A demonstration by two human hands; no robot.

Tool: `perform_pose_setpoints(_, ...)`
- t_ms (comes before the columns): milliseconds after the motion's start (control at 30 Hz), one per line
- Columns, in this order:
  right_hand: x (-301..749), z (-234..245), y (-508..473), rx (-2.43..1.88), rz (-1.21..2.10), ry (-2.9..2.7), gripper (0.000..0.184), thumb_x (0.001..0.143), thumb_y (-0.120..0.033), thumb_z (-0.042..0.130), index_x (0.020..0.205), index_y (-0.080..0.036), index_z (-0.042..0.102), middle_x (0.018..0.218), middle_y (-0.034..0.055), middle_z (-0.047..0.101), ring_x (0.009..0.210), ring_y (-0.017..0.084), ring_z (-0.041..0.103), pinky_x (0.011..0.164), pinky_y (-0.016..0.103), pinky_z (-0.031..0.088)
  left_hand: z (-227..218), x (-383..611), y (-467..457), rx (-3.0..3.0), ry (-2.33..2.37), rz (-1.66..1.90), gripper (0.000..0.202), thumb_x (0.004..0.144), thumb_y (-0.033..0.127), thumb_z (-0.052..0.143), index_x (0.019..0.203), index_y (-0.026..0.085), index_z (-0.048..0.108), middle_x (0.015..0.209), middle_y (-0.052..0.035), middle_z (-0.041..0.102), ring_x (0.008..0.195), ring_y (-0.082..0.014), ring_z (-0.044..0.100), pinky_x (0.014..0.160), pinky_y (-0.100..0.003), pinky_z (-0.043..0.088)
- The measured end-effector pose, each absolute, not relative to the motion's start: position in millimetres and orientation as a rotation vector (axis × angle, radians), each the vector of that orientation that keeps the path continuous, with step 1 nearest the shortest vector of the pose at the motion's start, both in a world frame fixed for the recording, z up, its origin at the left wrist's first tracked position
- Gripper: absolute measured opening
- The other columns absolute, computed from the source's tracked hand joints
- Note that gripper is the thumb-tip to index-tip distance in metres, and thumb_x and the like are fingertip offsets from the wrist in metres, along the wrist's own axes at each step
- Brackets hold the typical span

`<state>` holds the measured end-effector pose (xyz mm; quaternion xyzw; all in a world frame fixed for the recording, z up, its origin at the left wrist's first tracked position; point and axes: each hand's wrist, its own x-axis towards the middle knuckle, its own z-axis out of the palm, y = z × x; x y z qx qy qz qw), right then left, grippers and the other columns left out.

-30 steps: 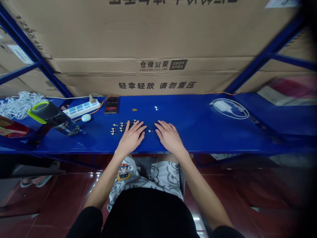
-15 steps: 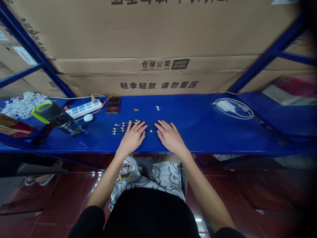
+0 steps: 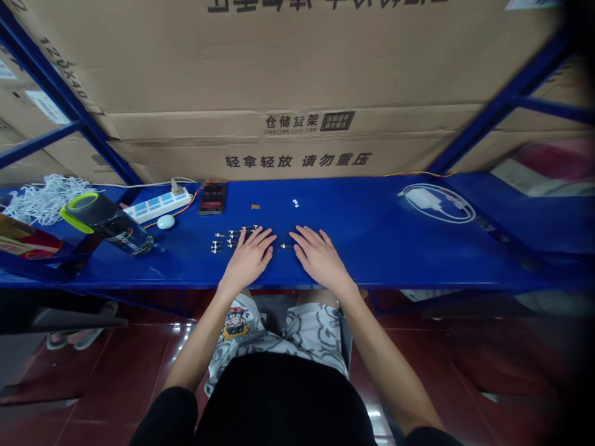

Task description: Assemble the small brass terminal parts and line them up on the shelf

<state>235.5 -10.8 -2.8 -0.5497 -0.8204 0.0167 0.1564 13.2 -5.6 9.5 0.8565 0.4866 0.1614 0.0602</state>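
Both hands still flat and empty, fingers spread, nothing shifted: your left hand (image 3: 248, 263) at the rows of small pins (image 3: 224, 240) on the blue worktop (image 3: 400, 254), your right hand (image 3: 320, 260) just beside a loose pin (image 3: 283, 246)

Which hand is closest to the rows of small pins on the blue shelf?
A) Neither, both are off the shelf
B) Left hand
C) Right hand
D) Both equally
B. The left hand lies flat with its fingertips among the pins, while the right hand is nearer a single separate pin.
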Motion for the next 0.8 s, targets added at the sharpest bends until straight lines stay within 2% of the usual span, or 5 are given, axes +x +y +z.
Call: perform_pose_setpoints(800, 235.3, -3.5, -10.4, -1.572, 0.032, -2.344, 0.052, 0.106, -0.033, 0.026, 0.148, -0.019, 0.053, 0.158, 0.0113, 0.048, 0.148, 0.028, 0.04, 0.123, 0.055, 0.026, 8.5, 12.9, -5.0, 2.591, 1.462, 0.498, 0.044, 0.108, 0.031, 0.033, 0.146, 0.023, 0.053, 0.158, -0.0027, 0.047, 0.153, -0.0235, 0.033, 0.129, -0.055, 0.014)
